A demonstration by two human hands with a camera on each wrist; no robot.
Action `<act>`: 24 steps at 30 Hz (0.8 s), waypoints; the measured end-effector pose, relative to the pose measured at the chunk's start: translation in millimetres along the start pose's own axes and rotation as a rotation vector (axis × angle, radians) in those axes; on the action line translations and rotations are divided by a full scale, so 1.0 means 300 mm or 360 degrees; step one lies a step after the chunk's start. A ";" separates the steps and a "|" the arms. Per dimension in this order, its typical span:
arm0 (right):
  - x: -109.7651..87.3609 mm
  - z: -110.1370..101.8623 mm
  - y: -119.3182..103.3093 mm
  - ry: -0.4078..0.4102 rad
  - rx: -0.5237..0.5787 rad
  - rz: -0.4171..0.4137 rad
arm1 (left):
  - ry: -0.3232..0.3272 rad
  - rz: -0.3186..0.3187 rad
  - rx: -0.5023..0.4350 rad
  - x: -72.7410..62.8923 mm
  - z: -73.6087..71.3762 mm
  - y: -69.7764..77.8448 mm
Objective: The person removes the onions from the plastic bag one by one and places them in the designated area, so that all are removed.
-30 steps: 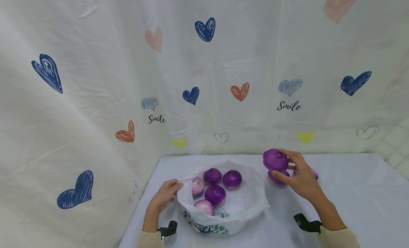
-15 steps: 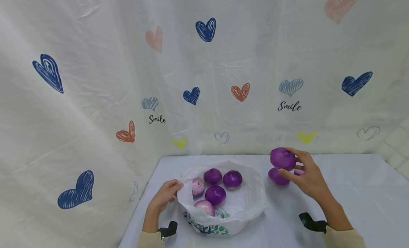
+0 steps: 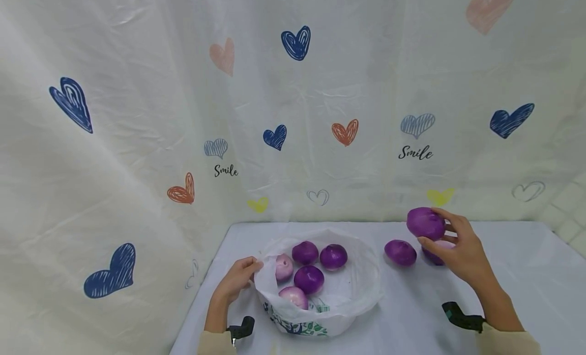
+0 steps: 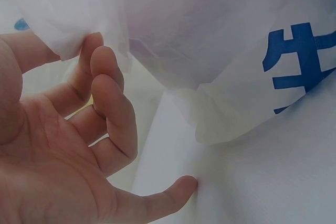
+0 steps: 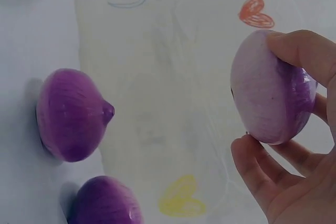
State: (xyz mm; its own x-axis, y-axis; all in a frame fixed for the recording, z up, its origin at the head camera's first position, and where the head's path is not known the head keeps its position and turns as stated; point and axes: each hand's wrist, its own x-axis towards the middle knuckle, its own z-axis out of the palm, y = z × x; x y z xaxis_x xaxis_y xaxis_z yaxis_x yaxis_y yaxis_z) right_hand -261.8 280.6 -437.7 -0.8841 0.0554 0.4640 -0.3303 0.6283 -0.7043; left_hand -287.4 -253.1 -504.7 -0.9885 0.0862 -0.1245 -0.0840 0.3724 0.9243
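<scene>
My left hand [image 3: 235, 278] pinches the left rim of a white plastic bag [image 3: 336, 322], which stands wide open on the table. Close up in the left wrist view, thumb and forefinger hold the bag's thin edge [image 4: 68, 30] while the little finger sticks out. Several onions lie inside, some dark purple like this front onion [image 3: 309, 279], others pale pink. Above the table, my right hand [image 3: 469, 250] grips a purple onion [image 3: 423, 223] between thumb and fingertips; its pale side [image 5: 257, 87] faces the right wrist camera. Below it sit a purple onion [image 3: 400, 253] and another onion [image 3: 430, 257], partly hidden by the hand.
A white cloth covers the table [image 3: 517, 284]. Behind it hangs a pale curtain [image 3: 375, 80] printed with hearts and the word Smile. Pale tiles [image 3: 567, 212] show at the right edge.
My right hand has carried the held onion to the right and slightly up, away from the bag. The onion beneath it is now uncovered. The left hand stays at the bag's rim.
</scene>
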 end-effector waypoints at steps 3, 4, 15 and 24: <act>0.001 -0.014 0.009 0.0016 -0.0023 0.0019 | -0.0001 0.0000 -0.0005 -0.001 0.001 -0.001; 0.001 -0.018 0.011 0.0017 -0.0030 0.0029 | -0.0001 0.0001 -0.0006 -0.001 0.000 0.000; 0.004 -0.053 0.034 0.0028 -0.0081 0.0125 | 0.0007 -0.0002 0.0000 -0.007 0.002 0.004; 0.008 -0.082 0.070 0.0039 -0.0093 0.0160 | 0.0009 0.0006 0.0003 -0.006 0.003 0.003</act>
State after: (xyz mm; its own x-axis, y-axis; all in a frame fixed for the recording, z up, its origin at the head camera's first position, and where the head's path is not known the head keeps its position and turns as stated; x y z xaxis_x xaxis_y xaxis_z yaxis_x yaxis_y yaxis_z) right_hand -262.7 313.0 -438.1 -0.9033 0.1386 0.4061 -0.2201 0.6627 -0.7158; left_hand -285.6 -252.2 -503.8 -0.9895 0.0824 -0.1190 -0.0801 0.3737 0.9241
